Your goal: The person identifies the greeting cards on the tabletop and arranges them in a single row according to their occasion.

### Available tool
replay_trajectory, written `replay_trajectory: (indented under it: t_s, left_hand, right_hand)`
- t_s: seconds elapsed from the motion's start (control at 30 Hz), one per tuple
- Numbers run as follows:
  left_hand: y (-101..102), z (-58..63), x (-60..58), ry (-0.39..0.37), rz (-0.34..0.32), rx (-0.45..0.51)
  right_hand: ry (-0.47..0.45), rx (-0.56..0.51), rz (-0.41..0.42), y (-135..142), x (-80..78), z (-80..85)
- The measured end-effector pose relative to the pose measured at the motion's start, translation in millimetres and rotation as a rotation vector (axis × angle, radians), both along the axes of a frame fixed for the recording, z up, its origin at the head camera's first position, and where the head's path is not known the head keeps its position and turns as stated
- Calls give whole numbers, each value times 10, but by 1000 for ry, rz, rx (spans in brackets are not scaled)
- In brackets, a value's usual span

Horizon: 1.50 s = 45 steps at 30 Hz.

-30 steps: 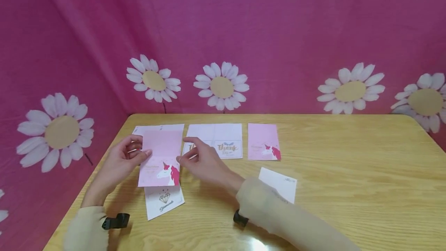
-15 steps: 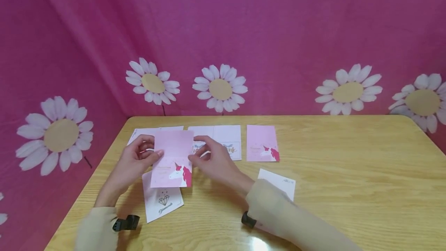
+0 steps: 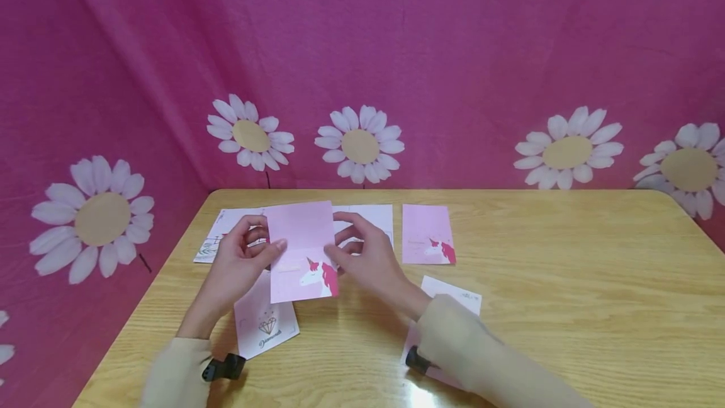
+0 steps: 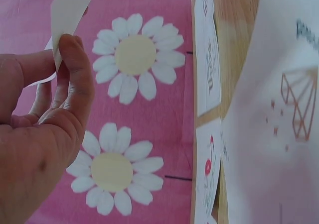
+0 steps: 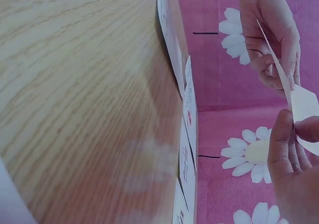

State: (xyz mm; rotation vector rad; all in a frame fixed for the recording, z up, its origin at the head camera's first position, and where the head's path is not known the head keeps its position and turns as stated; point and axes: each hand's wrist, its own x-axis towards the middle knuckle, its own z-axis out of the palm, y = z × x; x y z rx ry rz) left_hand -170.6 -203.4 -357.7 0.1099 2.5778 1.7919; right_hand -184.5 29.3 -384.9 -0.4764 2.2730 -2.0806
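Observation:
A pink card with a white unicorn (image 3: 303,232) is held up above the table, tilted slightly, a crease across its middle. My left hand (image 3: 240,266) pinches its left edge between thumb and fingers. On the opposite edge, my right hand (image 3: 376,263) grips it the same way. The right wrist view catches the card (image 5: 302,104) nearly edge-on between both hands. Below it on the table lies a white card with a diamond drawing (image 3: 266,323), its upper part covered.
Along the table's (image 3: 566,282) back lie a white card with a plant drawing (image 3: 211,245), white "Thank You" cards (image 3: 374,216) mostly hidden, and another pink unicorn card (image 3: 426,232). A white card (image 3: 453,294) lies partly under my right sleeve. A flowered magenta cloth (image 3: 453,68) hangs behind.
Both hands have carried the pink unicorn card rightward, from over the back left card to in front of the "Thank You" cards. It now tilts a little. More of the diamond card shows.

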Motion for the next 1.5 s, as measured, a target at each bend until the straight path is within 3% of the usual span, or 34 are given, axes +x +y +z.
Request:
replay_trajectory:
  t_s: [0.57, 0.9, 1.5]
  left_hand:
    - [356, -26, -7, 12, -22, 58]
    - [622, -82, -59, 14, -34, 179]
    - [958, -116, -135, 5, -71, 216]
  right_hand:
    - [-62, -77, -70, 372, 24, 89]
    - [-47, -42, -149, 589, 35, 104]
    - [-8, -5, -164, 933, 44, 105]
